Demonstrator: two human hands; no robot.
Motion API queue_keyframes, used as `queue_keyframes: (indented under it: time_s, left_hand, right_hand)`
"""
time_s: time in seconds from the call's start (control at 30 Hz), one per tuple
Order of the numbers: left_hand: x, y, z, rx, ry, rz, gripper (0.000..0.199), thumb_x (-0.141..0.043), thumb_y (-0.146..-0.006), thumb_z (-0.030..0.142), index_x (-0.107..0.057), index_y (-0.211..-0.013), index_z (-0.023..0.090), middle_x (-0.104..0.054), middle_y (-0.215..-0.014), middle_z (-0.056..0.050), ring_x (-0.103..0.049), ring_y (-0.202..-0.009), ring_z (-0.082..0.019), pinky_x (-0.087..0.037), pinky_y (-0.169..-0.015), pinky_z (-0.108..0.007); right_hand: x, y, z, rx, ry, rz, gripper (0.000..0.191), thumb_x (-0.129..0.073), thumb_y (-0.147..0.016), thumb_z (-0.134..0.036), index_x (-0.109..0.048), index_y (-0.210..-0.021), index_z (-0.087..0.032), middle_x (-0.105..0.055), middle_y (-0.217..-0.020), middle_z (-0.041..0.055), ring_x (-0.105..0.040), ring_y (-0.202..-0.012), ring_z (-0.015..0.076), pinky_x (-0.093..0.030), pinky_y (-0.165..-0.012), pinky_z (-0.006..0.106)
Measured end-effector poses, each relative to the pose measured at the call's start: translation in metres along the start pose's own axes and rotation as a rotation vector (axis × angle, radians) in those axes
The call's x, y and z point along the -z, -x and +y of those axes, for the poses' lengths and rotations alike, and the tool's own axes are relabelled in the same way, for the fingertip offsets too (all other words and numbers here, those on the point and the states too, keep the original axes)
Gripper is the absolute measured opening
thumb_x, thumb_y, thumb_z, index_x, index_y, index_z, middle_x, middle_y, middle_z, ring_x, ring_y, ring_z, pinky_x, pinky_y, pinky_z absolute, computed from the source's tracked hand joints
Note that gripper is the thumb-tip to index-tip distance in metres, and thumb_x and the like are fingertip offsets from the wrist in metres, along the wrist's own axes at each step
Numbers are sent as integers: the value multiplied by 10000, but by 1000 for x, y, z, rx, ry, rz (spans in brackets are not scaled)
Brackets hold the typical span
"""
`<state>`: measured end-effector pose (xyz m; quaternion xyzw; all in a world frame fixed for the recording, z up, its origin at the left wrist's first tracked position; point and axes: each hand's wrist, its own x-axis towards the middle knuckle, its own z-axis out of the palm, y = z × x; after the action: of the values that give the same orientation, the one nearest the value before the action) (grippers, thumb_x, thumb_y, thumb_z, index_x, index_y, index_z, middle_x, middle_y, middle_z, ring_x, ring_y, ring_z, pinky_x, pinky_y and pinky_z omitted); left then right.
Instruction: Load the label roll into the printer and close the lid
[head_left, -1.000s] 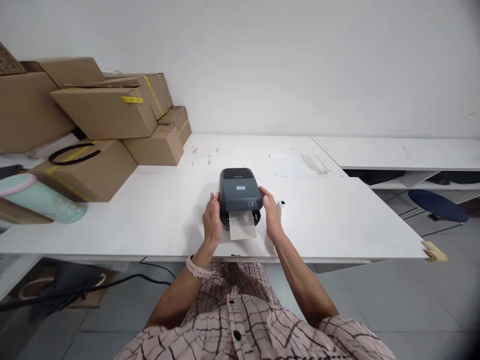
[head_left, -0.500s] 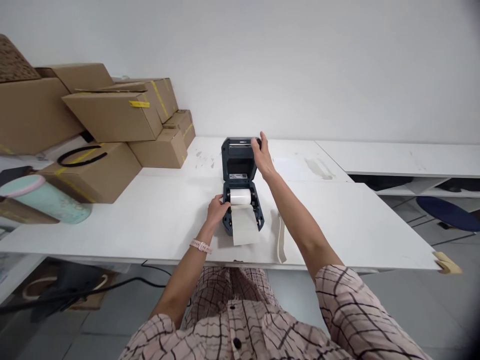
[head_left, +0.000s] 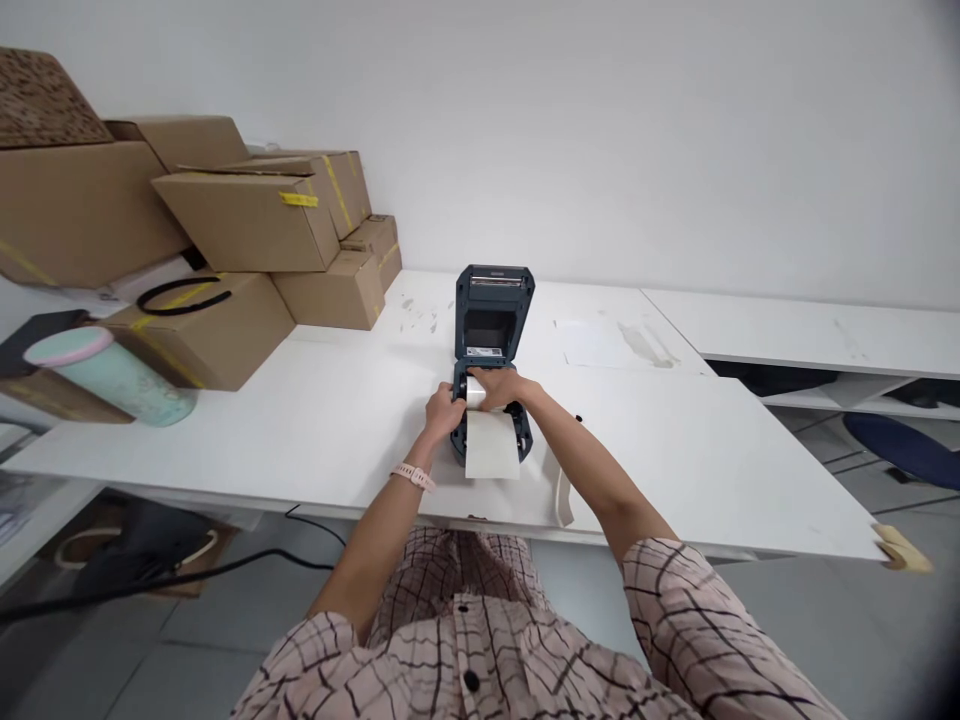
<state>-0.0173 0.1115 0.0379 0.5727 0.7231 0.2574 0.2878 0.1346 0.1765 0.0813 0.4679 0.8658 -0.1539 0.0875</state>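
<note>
A dark label printer [head_left: 495, 315] stands on the white table with its lid tilted up. Inside its base lies a white roll [head_left: 475, 392], and a pale paper strip [head_left: 492, 447] runs from it over the printer's front edge. My left hand [head_left: 444, 412] is closed on the left side of the printer base, its thumb near the roll. My right hand [head_left: 498, 386] reaches over the roll, fingers apart and touching it, covering its right part.
Cardboard boxes [head_left: 247, 222] are stacked at the left, with a green tumbler [head_left: 120, 380] lying tilted before them. A curled paper strip [head_left: 562, 500] lies right of the printer. A blue stool [head_left: 904, 447] stands beyond the table [head_left: 675, 470].
My right hand has let go of the lid's top and moved down onto the roll. The lid still stands raised. My left hand remains at the base; the view has shifted slightly.
</note>
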Motion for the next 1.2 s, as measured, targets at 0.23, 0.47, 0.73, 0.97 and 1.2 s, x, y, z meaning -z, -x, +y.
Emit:
queue_keyframes:
  time_s: [0.23,0.47,0.73,0.97,1.2]
  left_hand:
    - [-3,-2,-5,-10,55,-6,326,-510,-818,215,-562,-1139,195,-704,-988,-89,-661,-938,-249,-449,-753,-311]
    - [-7,-3,-9,-32,110,17,299,-501,-817,203,-565,-1110,210,-690,-976,-88,-650,-930,-267,-446,-755,-328]
    - [-13,-7,-15,-13,161,51,293,-536,-799,212,-582,-1089,221,-671,-885,-53,-641,-840,-241,-441,-722,-314]
    - [-12,-6,-17,-23,203,24,308,-523,-794,217,-577,-1097,214,-647,-830,-37,-604,-734,-207,-424,-666,-297]
    - [-15,-7,-15,-8,211,50,340,-539,-780,201,-578,-1118,199,-656,-853,-41,-615,-765,-202,-429,-693,-291]
  right_hand:
    - [24,45,28,350,-410,103,1005,-812,-652,-351,-324,-1523,-240,-453,-1526,123,-502,-1335,329,-440,-1082,439]
    - [21,98,99,182,-944,460,906,-845,-628,-331,-444,-1437,-257,-628,-1307,81,-631,-1118,270,-538,-940,412]
    - [-53,56,146,-92,-1138,504,810,-812,-507,-215,-545,-1271,-195,-646,-1258,118,-617,-1126,278,-520,-949,424]
    - [-72,100,161,-30,-1232,454,859,-789,-629,-266,-458,-1422,-284,-485,-1509,101,-496,-1358,238,-418,-1114,401]
    - [-104,161,138,-26,-1170,320,512,-795,-715,-400,-663,-1187,-253,-654,-1309,101,-629,-1180,279,-507,-996,419]
